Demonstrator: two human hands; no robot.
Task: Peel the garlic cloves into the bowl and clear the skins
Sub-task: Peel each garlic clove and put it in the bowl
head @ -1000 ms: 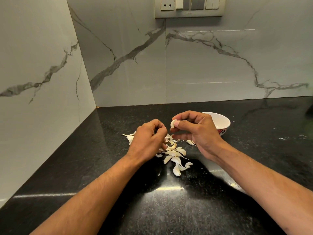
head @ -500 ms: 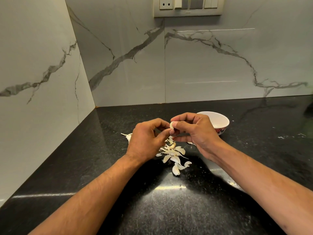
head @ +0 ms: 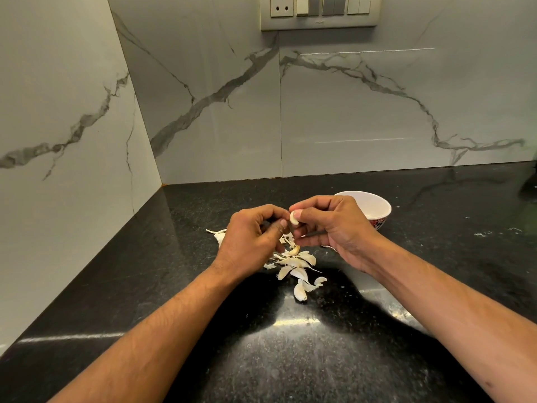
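My right hand (head: 334, 231) pinches a pale garlic clove (head: 293, 219) between thumb and fingers, held above the counter. My left hand (head: 250, 239) is close against it, its thumb and fingertips at the clove's left side, fingers curled. Below both hands lies a pile of garlic cloves and loose skins (head: 296, 266) on the black counter. A white bowl (head: 374, 207) with a patterned outside stands just behind my right hand; its inside is partly hidden.
The black stone counter (head: 261, 359) runs into a corner of grey marble walls on the left and back. A switch panel (head: 318, 11) sits high on the back wall. White specks (head: 494, 232) lie on the counter to the right.
My hands have come together: the left hand rose from the pile to meet the clove held by my right hand. The bowl and pile have not moved.
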